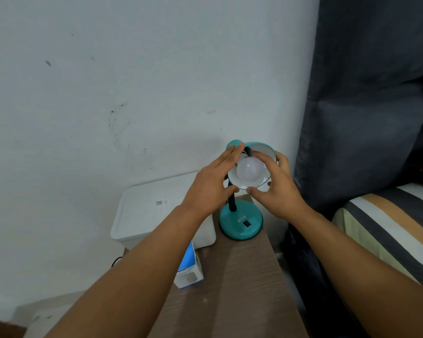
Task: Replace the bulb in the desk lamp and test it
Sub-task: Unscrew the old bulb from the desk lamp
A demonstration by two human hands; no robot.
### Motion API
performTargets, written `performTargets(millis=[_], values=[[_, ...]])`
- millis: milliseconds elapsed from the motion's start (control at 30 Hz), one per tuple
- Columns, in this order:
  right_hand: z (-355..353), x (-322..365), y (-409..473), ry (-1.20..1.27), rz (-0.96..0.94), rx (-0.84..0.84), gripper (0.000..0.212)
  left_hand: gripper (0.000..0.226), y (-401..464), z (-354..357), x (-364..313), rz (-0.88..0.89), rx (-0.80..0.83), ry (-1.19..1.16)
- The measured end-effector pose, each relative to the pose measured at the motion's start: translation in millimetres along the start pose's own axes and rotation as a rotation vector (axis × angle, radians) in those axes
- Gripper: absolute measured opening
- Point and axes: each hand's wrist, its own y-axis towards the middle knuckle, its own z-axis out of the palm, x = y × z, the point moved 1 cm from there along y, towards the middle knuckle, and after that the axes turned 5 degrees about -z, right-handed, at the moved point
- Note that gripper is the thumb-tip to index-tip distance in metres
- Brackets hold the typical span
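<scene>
A teal desk lamp stands on a brown wooden table, its round base (241, 223) carrying a black rocker switch (246, 223). The shade (261, 149) is tipped toward me, white inside, with a round white bulb (248, 170) seated in it and unlit. My left hand (211, 182) cups the left rim of the shade, fingers along its edge. My right hand (276, 184) wraps the right rim, thumb under the lower edge and one finger lying across the bulb's upper right. A blue and white bulb box (189, 272) lies on the table under my left forearm.
A white lidded plastic box (152, 211) sits left of the lamp against the white wall. The table (242, 289) is narrow. A dark grey padded headboard (366, 106) and a striped bed (388, 225) are close on the right. A black cable (116, 261) hangs left of the table.
</scene>
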Motion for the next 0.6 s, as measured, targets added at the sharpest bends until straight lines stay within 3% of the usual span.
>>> performTargets(millis=[100, 200, 400, 600], values=[[2.7, 3.4, 2.5, -0.004, 0.044, -0.041, 0.087, 0.100, -0.6, -1.4, -0.4, -0.001, 0.006, -0.011], [4.8, 6.6, 5.4, -0.031, 0.084, -0.094, 0.078, 0.099, -0.5, -2.2, -1.1, -0.007, 0.021, -0.008], [6.8, 4.2, 6.8, -0.016, 0.068, -0.050, 0.071, 0.101, -0.6, -4.9, 1.0, -0.006, 0.034, -0.052], [6.1, 8.6, 4.5, -0.020, 0.089, -0.083, 0.089, 0.099, -0.1, -6.6, 0.3, 0.003, 0.031, -0.054]])
